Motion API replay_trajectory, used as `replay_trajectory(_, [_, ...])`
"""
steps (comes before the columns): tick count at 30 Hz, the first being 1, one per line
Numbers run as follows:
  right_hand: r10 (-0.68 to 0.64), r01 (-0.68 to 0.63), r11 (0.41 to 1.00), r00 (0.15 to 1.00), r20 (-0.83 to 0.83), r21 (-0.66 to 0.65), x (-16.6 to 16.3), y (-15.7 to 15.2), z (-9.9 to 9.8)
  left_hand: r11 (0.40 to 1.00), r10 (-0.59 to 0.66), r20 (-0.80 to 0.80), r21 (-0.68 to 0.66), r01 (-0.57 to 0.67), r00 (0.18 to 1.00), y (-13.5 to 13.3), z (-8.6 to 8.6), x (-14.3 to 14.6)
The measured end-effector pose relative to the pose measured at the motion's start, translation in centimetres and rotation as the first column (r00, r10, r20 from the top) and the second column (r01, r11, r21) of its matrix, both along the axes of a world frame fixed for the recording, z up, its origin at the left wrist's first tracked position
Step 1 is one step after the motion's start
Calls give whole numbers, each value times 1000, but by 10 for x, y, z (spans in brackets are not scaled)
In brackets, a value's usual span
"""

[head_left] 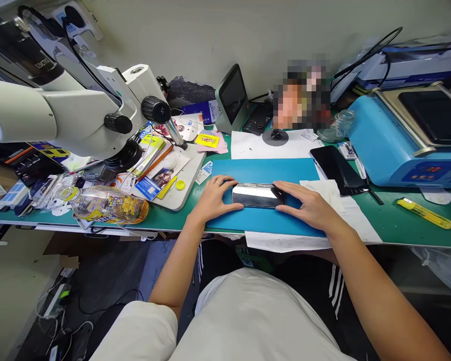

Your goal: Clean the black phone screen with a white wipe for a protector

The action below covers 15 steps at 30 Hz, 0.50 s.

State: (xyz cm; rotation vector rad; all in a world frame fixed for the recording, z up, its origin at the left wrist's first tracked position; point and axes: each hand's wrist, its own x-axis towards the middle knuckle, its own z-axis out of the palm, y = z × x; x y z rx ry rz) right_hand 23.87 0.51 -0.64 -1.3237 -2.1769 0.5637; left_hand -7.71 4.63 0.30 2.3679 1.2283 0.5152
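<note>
A smartphone (258, 196) with a dark, shiny face lies lengthwise on a blue mat (263, 168). My left hand (218, 199) grips its left end between thumb and fingers; a ring shows on one finger. At the opposite end, my right hand (305, 201) holds the phone the same way, thumb on the near edge and fingers on the far edge. Right of the mat, close to my right hand, lies a crumpled white cloth or tissue (325, 193). Another black phone (338, 168) rests beyond it.
A white microscope (82, 120) overhangs the left side, above a plastic bottle (108, 203) and scattered cards. At the back stands a small screen device (233, 98). A blue machine (383, 145) occupies the right, with a yellow cutter knife (424, 213) in front.
</note>
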Motion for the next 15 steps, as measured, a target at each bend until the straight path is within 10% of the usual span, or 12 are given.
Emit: replay_trajectory(15, [-2,2,1000,1000,2,-26,-1,-1,3,1000,3,1,3,-3,1000,-1,3,1])
